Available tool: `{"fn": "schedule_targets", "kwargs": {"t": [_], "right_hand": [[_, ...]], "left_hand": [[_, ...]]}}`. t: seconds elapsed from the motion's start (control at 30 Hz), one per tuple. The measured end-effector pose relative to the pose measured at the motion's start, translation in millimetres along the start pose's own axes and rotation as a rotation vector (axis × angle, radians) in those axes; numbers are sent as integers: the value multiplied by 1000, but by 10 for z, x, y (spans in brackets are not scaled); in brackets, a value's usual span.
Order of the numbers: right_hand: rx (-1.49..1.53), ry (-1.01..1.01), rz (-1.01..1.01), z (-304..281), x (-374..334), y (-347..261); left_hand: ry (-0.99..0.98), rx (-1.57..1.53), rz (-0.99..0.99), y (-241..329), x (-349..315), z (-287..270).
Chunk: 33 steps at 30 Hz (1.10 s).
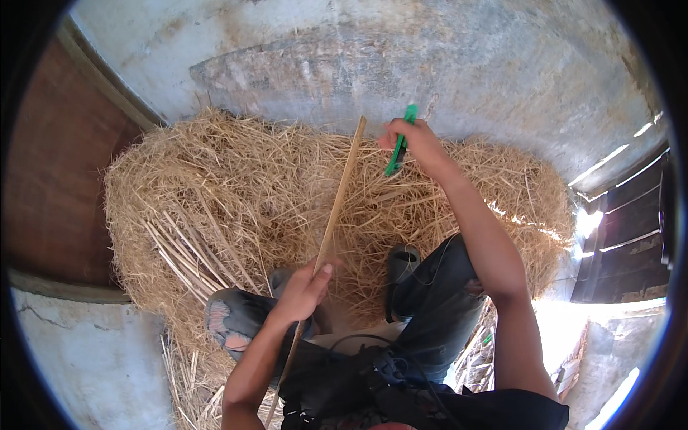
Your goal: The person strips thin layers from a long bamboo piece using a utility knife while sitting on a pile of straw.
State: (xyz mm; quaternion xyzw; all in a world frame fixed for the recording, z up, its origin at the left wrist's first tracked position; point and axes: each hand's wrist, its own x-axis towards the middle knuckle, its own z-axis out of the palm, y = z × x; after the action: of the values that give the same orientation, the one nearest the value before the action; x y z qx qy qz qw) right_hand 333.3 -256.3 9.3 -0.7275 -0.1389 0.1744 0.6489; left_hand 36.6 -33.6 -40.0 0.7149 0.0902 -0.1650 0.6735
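Observation:
My left hand [304, 292] is closed around a long, pale split bamboo strip [338, 204]. The strip slants from beside my left forearm up past the hand, and its far end stands free above the straw. Out to the right of that end, my right hand [412, 138] grips a slim green utility knife [393, 163] with a dark part on it. A gap separates the knife from the strip. Blade details are too small to make out.
Loose straw [265, 165] is heaped between my legs and the grey plastered wall [401, 64]. Several thin split sticks [188, 254] lie on it at my left knee. A brown panel [68, 172] stands left; dark slatted boards [627, 229] let in light at right.

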Motion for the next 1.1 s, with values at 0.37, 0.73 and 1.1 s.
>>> {"fn": "schedule_targets", "kwargs": {"t": [0.37, 0.73, 1.1], "right_hand": [[983, -345, 131, 25, -172, -184], [1008, -565, 15, 27, -160, -173], [-784, -31, 46, 258, -279, -170]], "left_hand": [[25, 122, 107, -93, 34, -11], [22, 126, 93, -73, 42, -6], [36, 173, 125, -103, 43, 5]]}}
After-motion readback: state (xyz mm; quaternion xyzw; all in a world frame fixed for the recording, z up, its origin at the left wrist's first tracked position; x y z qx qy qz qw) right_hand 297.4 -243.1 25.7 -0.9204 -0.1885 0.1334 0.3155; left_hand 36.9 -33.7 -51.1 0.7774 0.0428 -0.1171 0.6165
